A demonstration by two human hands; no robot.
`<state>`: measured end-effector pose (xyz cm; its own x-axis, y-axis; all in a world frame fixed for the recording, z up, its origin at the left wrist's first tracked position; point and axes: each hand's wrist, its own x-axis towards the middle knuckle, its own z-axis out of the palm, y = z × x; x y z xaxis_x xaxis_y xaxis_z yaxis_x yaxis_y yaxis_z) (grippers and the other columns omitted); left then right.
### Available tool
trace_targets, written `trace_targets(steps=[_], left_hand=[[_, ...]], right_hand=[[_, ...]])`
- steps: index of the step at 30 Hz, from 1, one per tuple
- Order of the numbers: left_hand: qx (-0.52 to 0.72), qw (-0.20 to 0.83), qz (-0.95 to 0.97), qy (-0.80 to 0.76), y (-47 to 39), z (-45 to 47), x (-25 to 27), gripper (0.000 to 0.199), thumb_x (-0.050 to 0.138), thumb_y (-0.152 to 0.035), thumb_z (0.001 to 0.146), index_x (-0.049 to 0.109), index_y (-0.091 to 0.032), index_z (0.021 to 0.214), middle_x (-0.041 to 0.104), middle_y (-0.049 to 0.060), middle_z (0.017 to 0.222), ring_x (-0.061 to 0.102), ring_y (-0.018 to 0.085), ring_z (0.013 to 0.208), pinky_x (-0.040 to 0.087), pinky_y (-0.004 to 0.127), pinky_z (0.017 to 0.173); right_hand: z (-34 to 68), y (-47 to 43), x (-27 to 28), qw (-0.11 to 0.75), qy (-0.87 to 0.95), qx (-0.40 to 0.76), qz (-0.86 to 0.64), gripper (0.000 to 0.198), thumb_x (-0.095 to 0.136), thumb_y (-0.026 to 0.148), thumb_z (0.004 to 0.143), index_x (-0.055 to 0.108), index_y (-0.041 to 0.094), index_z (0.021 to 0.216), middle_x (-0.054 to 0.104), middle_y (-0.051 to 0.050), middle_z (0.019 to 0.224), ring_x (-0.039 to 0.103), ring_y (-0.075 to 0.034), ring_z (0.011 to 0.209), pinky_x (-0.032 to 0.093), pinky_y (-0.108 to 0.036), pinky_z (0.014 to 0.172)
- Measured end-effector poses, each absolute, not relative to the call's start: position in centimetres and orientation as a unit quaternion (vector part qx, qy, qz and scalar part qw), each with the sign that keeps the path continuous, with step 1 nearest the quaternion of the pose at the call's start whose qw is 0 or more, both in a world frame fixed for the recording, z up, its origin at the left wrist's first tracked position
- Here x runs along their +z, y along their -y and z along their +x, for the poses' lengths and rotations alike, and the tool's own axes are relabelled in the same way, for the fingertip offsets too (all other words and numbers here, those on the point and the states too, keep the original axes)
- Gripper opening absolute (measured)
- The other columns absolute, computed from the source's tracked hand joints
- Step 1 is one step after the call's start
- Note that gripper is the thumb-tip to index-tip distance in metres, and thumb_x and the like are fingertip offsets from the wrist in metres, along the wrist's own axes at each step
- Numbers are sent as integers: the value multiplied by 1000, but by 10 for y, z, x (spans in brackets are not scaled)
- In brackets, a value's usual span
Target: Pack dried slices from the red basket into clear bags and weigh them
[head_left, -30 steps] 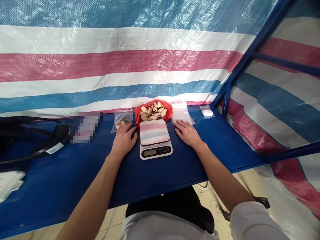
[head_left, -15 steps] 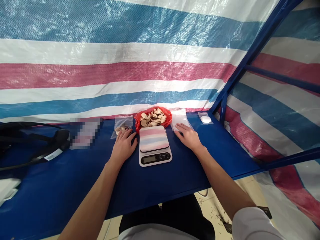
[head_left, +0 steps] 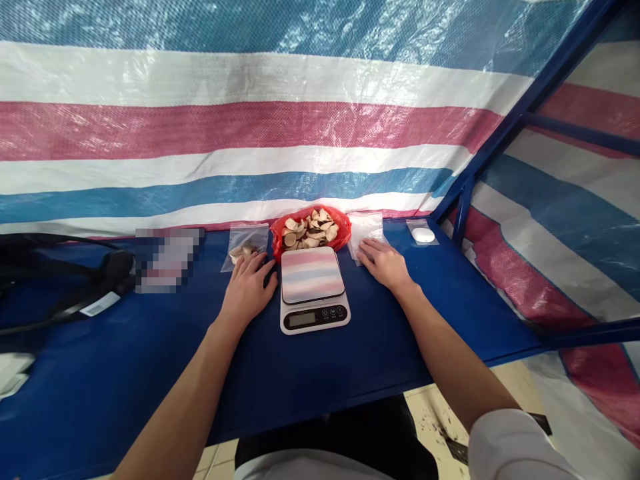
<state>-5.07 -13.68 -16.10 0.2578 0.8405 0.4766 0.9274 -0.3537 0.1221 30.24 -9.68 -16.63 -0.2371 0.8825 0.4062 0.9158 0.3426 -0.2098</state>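
My left hand (head_left: pixel 250 283) lies flat with its fingers apart, left of the kitchen scale. Its fingertips reach the lower edge of a clear zip bag (head_left: pixel 249 240) that has a few dried slices in it. My right hand (head_left: pixel 384 263) rests with fingers stretched out over the near end of a stack of clear plastic bags (head_left: pixel 366 230). Between the hands stands a white digital kitchen scale (head_left: pixel 313 277); its plate reflects the striped sheet and bears nothing. Right behind the scale sits an open red plastic bag (head_left: pixel 345 227) full of pale dried slices with dark edges (head_left: pixel 316 227).
A small white case in a clear bag (head_left: pixel 423 235) lies at the back right. On the left are black straps with a cable (head_left: pixel 107 277), a blurred-out flat item (head_left: pixel 170 260) and a white object (head_left: pixel 15 373). Blue frame bars (head_left: pixel 465 213) and a striped sheet (head_left: pixel 250 127) enclose the blue table (head_left: pixel 310 373).
The view has shifted slightly. My right hand's fingers have drawn a little closer together on the plastic bags. The left hand, scale and red bag keep their places on the table.
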Motion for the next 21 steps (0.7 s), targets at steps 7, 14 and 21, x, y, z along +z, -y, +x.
trace_targets(steps=[7,14,21], left_hand=[[-232,80,-788,565,138,-50,-158,44,44,-34,99,74,-13,123,66,19,138,57,36,135,35,57,122],[-243,63,-784,568,138,-49,-158,43,45,-34,98,74,-14,123,66,18,138,56,36,136,34,58,123],[-318,32,-757,570,138,-49,-152,36,49,-36,97,75,-22,118,70,12,132,61,32,129,43,52,117]], right_hand=[[300,101,-160,258,771,-49,-580,28,52,37,104,78,29,109,76,0,125,70,-21,121,55,-32,100],[297,104,-155,278,739,-56,-612,30,51,37,103,80,28,106,79,0,117,76,-20,100,55,-26,76],[302,109,-140,369,692,2,-621,36,53,47,99,82,28,105,81,-5,110,77,-27,98,59,-34,86]])
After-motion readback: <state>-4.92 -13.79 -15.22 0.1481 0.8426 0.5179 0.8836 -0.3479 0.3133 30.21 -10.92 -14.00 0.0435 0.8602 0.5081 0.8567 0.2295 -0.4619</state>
